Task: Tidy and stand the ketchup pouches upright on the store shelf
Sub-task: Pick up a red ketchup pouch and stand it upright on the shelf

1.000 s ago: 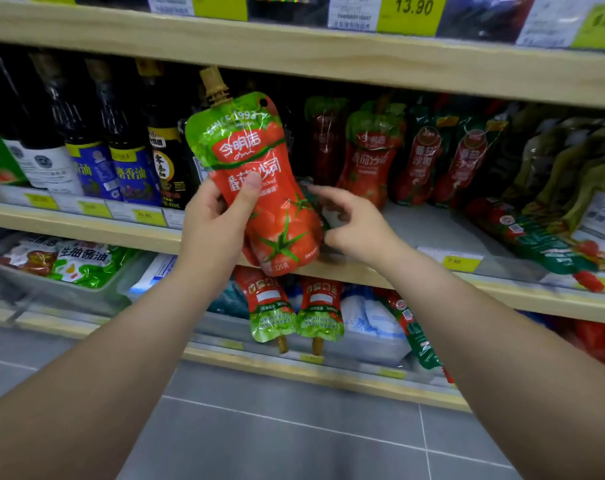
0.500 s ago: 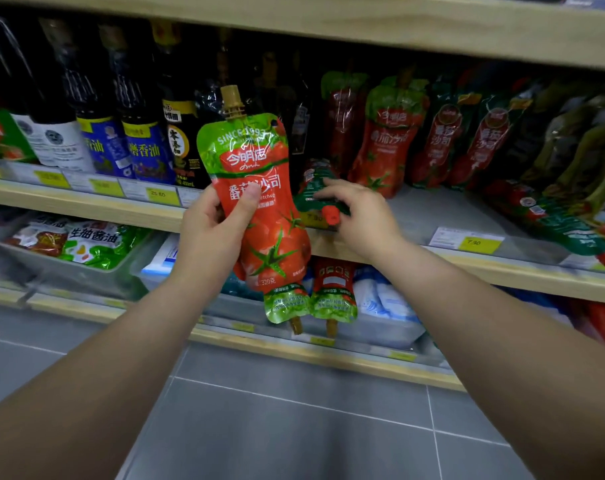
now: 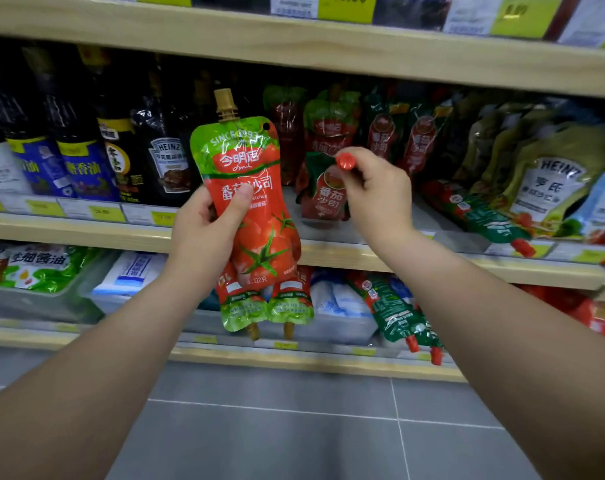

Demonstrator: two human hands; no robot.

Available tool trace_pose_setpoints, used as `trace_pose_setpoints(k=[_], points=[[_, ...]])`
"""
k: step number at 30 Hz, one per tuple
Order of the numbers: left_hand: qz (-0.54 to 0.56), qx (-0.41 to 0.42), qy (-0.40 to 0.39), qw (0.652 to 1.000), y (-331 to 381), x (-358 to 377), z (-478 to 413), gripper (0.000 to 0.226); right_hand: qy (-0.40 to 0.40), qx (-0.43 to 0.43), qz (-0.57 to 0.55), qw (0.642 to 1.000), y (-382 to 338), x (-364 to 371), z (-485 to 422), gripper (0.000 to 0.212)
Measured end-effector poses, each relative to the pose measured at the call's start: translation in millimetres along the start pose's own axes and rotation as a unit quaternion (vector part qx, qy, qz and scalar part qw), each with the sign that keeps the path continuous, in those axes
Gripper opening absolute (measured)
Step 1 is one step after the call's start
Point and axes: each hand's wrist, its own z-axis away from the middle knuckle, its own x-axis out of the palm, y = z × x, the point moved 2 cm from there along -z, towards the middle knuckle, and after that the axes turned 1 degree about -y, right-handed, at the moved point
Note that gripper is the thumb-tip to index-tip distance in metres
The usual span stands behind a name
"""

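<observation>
The store shelf [image 3: 346, 252] of pale wood fills the view, above a floor [image 3: 294, 427] of grey tiles. A row of dark bottles [image 3: 86, 150] crowds its left half; slumped Heinz pouches [image 3: 550, 181] lean together on the right. Between them, at the back, ketchup pouches [image 3: 332, 123] stand upright, and one long pouch [image 3: 481, 216] lies flat near the front edge. The left hand [image 3: 204, 233] is wrapped round a large ketchup pouch [image 3: 256, 209], thumb across its front, holding it upright in front of the shelf edge, spout up. It hides part of two upside-down pouches [image 3: 266, 306] on the shelf below. The right hand [image 3: 380, 192] pinches the red cap [image 3: 345, 161] of a smaller ketchup pouch [image 3: 325, 195], which is upright over the shelf board
</observation>
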Motion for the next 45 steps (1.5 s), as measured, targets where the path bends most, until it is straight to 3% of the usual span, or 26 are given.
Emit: trace_pose_setpoints(k=[8,15,20,24,29,35,41,45], points=[[0.002,0.006,-0.027,1.000,-6,45,5,0.010,0.009,-0.010,0.135,0.991,43,-57,8,0.025],[0.008,-0.002,-0.048,0.999,-17,63,8,0.013,-0.057,0.003,0.127,0.990,77,-68,28,0.034],[0.002,-0.020,-0.054,0.998,-23,64,8,0.029,-0.211,0.011,0.145,0.967,99,-61,44,0.049],[0.011,-0.026,-0.051,0.998,-24,66,8,0.021,-0.331,0.031,0.152,0.931,91,-60,41,0.067],[0.029,-0.030,-0.048,0.998,-19,66,8,0.016,-0.259,0.051,-0.062,0.963,43,-59,22,0.073],[0.026,-0.013,-0.049,0.998,-6,50,-1,0.016,-0.314,0.040,-0.191,0.929,-6,-12,35,0.121],[-0.012,0.024,-0.044,0.999,0,32,-12,0.007,-0.248,0.045,-0.197,0.947,-24,19,38,0.129],[-0.028,0.034,-0.035,0.998,-4,18,-21,0.019,-0.183,-0.024,-0.076,0.980,-32,24,26,0.121]])
